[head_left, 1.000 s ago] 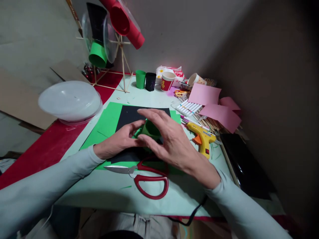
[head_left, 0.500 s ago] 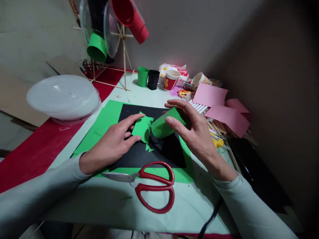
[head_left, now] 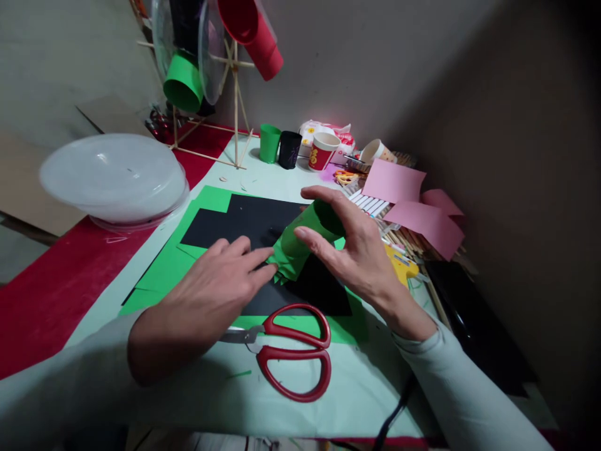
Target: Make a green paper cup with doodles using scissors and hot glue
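My right hand (head_left: 359, 257) is wrapped around a green paper-covered cup (head_left: 295, 244), tilted with its open end toward my palm. Its lower end rests on a jagged green paper piece (head_left: 287, 268), over a sheet of black paper (head_left: 323, 291). My left hand (head_left: 216, 282) has its fingertips closed at the left edge of that green piece; the grip itself is partly hidden. Closer to me lie scissors with red handles (head_left: 297, 354), their blades partly covered by my left wrist.
Larger green sheets (head_left: 164, 266) lie under the black paper. Translucent plastic bowls (head_left: 117, 175) stand at the left. Behind are a stick frame with cups (head_left: 236, 106), a green cup (head_left: 270, 144), a black cup (head_left: 290, 150) and a red-white cup (head_left: 323, 150). Pink paper (head_left: 394, 180) lies right.
The cup has moved left and down onto the green paper piece, carried by my right hand. My left hand has turned palm down, its fingers now at the piece's left edge.
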The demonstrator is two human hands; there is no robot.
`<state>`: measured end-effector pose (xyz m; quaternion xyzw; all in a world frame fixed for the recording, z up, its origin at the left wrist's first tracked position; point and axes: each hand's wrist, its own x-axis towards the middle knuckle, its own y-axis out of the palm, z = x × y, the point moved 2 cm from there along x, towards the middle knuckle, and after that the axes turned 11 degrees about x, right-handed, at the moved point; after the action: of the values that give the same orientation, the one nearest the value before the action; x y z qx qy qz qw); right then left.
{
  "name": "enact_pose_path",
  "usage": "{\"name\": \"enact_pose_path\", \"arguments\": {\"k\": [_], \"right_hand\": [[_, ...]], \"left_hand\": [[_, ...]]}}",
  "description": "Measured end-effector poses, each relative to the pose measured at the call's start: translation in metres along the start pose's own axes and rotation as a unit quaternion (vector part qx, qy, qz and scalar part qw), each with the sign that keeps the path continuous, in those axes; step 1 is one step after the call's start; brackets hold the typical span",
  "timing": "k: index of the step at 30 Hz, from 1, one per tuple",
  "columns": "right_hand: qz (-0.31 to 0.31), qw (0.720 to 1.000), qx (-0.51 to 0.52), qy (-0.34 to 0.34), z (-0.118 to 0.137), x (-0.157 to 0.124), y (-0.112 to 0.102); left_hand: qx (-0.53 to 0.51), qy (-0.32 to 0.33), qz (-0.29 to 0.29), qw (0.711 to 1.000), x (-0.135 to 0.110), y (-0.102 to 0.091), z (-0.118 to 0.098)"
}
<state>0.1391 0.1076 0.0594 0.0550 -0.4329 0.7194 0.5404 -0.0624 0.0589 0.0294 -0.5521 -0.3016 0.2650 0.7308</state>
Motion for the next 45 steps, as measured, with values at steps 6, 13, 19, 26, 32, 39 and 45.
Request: {"name": "enact_pose_path", "arguments": {"k": [6,13,19,26,32,39,45], "right_hand": [[0.076,0.995,-0.05,-0.037,-0.001,0.0,0.011],[0.166,0.979,-0.115,-0.02,-0.01,-0.002,0.016],[0.169,0.977,-0.126,-0.035,-0.01,-0.003,0.016],[0.105,0.991,0.059,-0.058,-0.013,-0.002,0.012],[0.034,0.979,0.188,0.072,-0.025,-0.006,-0.016],[0.123,0.983,0.06,0.119,-0.041,-0.02,-0.024],[0.22,0.97,-0.043,0.099,-0.042,-0.023,-0.014]], "left_hand": [[0.057,0.015,0.013,0.998,-0.004,0.003,-0.015],[0.071,0.008,0.02,0.997,-0.003,0.007,-0.014],[-0.09,-0.04,-0.064,0.993,-0.002,0.0,0.002],[-0.316,-0.145,-0.161,0.924,0.014,-0.007,0.018],[-0.324,-0.061,-0.138,0.934,0.03,-0.012,0.019],[-0.246,0.007,-0.138,0.959,0.045,-0.015,0.02],[-0.177,-0.002,-0.143,0.974,0.044,-0.017,0.021]]}}
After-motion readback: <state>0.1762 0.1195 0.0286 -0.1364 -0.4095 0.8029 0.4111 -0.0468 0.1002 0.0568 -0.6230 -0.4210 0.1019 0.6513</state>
